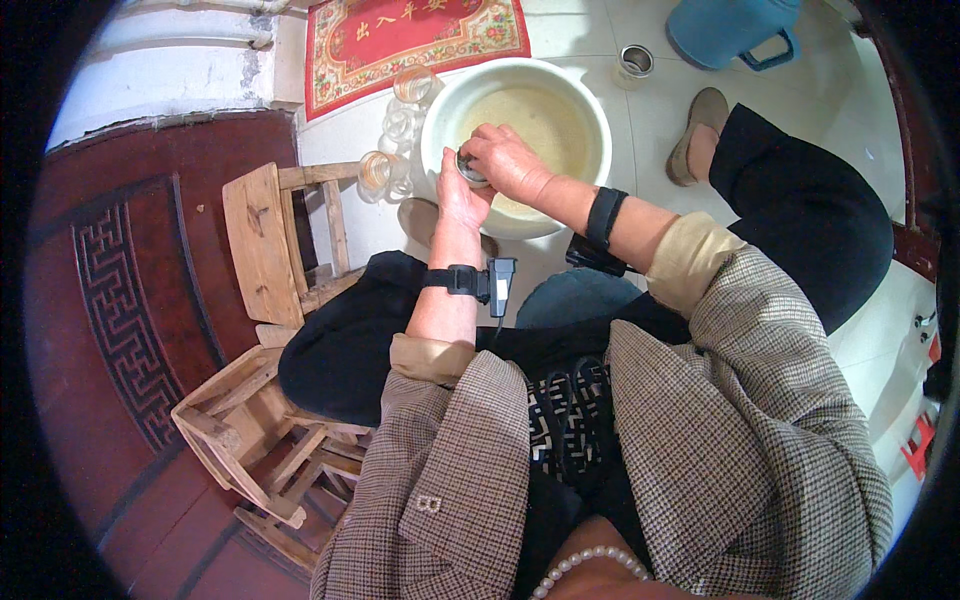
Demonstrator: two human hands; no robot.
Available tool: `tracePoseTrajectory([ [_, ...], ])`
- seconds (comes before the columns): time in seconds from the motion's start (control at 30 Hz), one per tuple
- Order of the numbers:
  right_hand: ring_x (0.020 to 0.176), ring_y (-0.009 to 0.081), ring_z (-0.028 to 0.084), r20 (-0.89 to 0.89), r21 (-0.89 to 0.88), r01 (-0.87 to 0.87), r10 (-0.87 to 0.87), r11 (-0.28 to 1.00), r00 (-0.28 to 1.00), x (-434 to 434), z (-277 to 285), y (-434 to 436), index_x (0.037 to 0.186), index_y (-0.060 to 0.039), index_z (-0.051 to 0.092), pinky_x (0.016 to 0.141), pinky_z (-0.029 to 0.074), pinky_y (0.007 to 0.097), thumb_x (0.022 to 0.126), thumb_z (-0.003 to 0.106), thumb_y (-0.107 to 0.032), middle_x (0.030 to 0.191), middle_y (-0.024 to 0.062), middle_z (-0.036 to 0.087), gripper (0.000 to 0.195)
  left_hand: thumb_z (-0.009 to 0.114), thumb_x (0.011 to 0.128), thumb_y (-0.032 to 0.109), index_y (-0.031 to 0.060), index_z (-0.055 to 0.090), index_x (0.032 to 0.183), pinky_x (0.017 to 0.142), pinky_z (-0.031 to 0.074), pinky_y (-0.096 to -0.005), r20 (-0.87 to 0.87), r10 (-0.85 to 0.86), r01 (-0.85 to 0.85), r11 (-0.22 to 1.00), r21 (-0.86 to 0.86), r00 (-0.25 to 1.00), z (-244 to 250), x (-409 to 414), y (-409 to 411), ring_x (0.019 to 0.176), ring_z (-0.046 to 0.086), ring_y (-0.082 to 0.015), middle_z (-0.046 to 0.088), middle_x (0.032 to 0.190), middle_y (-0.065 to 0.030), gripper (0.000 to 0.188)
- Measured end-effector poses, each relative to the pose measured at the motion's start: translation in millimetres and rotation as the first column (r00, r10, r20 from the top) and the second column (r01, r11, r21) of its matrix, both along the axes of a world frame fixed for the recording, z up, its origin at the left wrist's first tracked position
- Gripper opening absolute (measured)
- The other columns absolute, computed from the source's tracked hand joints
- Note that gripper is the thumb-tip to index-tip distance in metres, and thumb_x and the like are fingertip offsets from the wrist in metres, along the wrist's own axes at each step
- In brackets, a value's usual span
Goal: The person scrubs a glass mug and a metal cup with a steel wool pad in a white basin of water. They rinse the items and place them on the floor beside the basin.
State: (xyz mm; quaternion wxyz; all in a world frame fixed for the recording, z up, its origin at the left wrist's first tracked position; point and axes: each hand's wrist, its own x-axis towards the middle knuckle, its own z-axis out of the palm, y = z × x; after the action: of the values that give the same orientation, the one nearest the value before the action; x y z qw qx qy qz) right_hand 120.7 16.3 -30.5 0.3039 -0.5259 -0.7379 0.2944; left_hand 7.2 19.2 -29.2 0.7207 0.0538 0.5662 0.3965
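A large pale basin (596,135) with yellowish, cloudy liquid stands on the floor before me. Over its left rim, my left hand (463,193) holds a small metal-rimmed cup or jar (471,174) from below and the side. My right hand (501,154) reaches onto the same vessel from above, its fingers at or inside the mouth; the fingertips are partly hidden. Just left of the basin, several clear glass jars (377,169) stand in a row on the tiles. To the basin's right is another vessel with a metal rim (636,61), upright on the floor.
A blue plastic jug or bucket with a handle (727,30) stands at the upper right. Behind the jars lies a red floral doormat (416,37). Wooden stools (259,244) are at my left, beside a dark red door (150,300). My knees flank the basin's near side.
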Motion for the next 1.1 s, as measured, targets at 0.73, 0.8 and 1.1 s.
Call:
tracePoseTrajectory([
  [0.73, 0.086, 0.0354, 0.06, -0.123, -0.331, -0.124, 0.087, 0.936, 0.989, 5, 11, 0, 0.093, -0.0044, 0.067, 0.081, 0.047, 0.0426, 0.078, 0.056, -0.019, 0.097, 0.0213, 0.06, 0.023, 0.021, 0.096, 0.048, 0.0068, 0.053, 0.118, 0.086, 0.045, -0.0417, -0.04, 0.049, -0.043, 0.988, 0.15, 0.998, -7, -13, 5, 0.103, 0.054, -0.024, 0.058, 0.11, -0.0098, 0.057],
  [0.8, 0.088, 0.0347, 0.06, -0.297, -0.34, -0.013, -0.094, 0.94, 0.95, 6, 10, -3, 0.093, -0.0018, 0.066, 0.082, 0.047, 0.0438, 0.077, 0.057, -0.021, 0.093, 0.0223, 0.062, 0.026, 0.024, 0.096, 0.051, 0.0074, 0.05, 0.122, 0.084, 0.045, -0.044, 0.057, 0.087, -0.093, 0.987, 0.128, 0.995, -10, -18, 5, 0.102, 0.054, -0.0251, 0.056, 0.112, -0.0101, 0.057],
  [1.1, 0.095, 0.0351, 0.054, -0.14, -0.226, 0.114, -0.148, 0.967, 0.979, 3, 16, -1, 0.101, 0.0, 0.062, 0.087, 0.044, 0.0415, 0.079, 0.059, -0.02, 0.095, 0.0219, 0.059, 0.03, 0.027, 0.096, 0.051, 0.0053, 0.05, 0.118, 0.085, 0.046, -0.0413, 0.09, 0.076, -0.092, 0.979, 0.183, 0.993, 0, -7, 6, 0.101, 0.054, -0.024, 0.056, 0.11, -0.0098, 0.056],
])
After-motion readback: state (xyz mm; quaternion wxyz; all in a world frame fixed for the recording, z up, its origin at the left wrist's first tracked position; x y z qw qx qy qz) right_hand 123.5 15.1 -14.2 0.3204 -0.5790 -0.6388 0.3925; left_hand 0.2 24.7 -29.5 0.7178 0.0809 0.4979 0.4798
